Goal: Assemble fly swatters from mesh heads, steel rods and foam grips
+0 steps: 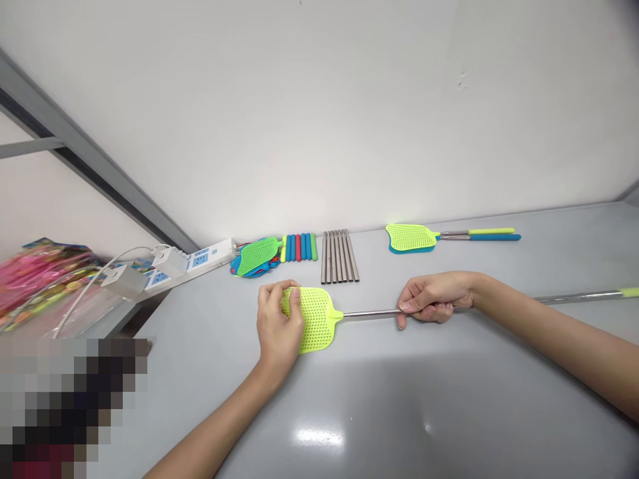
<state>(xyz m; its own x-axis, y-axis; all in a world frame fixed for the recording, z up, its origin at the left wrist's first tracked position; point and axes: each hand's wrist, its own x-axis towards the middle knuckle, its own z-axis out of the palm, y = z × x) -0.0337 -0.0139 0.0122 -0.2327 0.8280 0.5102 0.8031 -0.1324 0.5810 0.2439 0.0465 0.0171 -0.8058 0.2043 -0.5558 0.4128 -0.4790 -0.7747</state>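
A yellow-green fly swatter (318,319) with a long metal rod stretches across the grey table in front of me. My left hand (280,318) grips the left part of its perforated head, thumb on top. Around the rod, right of the head, my right hand (430,298) is closed. The rod (579,297) runs on past my right wrist to a yellow-green handle (630,293) at the right edge of the view. Part of the head is hidden under my left fingers.
Against the wall lie swatter heads (257,256), coloured handle grips (298,247), metal tubes (339,256) and two whole swatters (412,238). A power strip (200,261) with plugged-in adapters stands at the left. Beyond it are pink plastic packages (42,283). A pixelated patch covers the lower left.
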